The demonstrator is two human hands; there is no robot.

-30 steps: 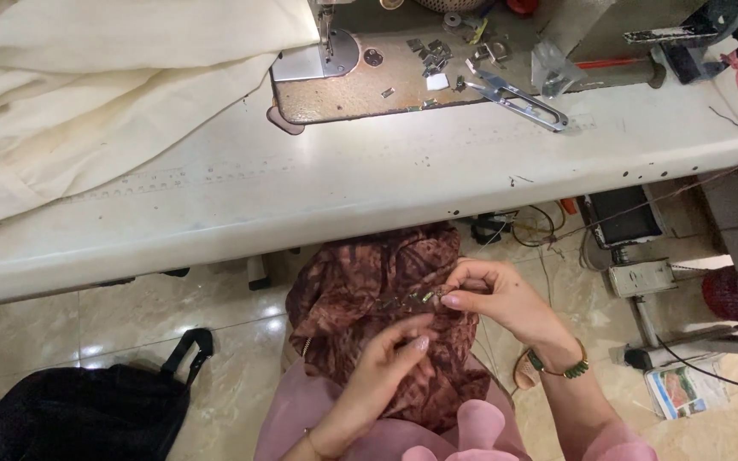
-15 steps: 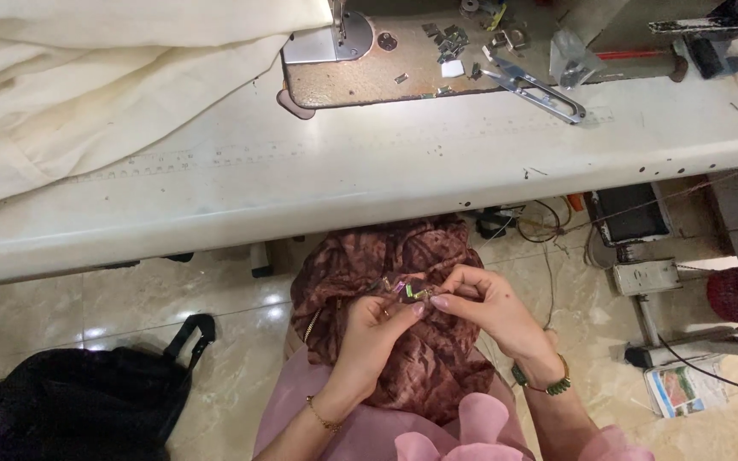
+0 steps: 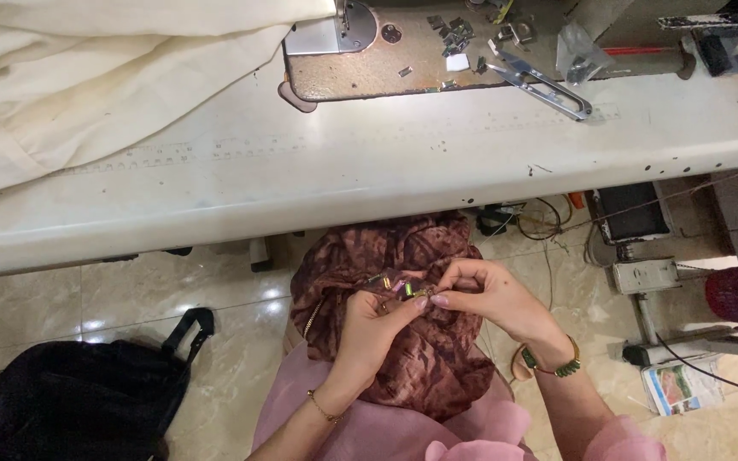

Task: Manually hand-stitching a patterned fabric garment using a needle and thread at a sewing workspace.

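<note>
A dark red patterned cloth (image 3: 420, 341) lies bunched on my lap, below the front edge of the white sewing table (image 3: 369, 171). My left hand (image 3: 369, 329) and my right hand (image 3: 493, 299) meet over the cloth. Their fingertips pinch a small metal piece (image 3: 412, 288), a zip slider or clasp, at the cloth's top edge. Both thumbs and forefingers are closed on it. A thin chain bracelet rings my left wrist and a green beaded one my right.
Cream fabric (image 3: 87, 77) covers the table's left part. The sewing machine bed (image 3: 437, 51) holds thread snips (image 3: 544, 81) and several small metal parts. A black bag (image 3: 79, 397) sits on the tiled floor at the left. Cables, a motor box and a magazine lie at the right.
My left hand rose from the lap to join my right hand at the metal piece. The view has tilted down a little, so the table sits higher in frame.
</note>
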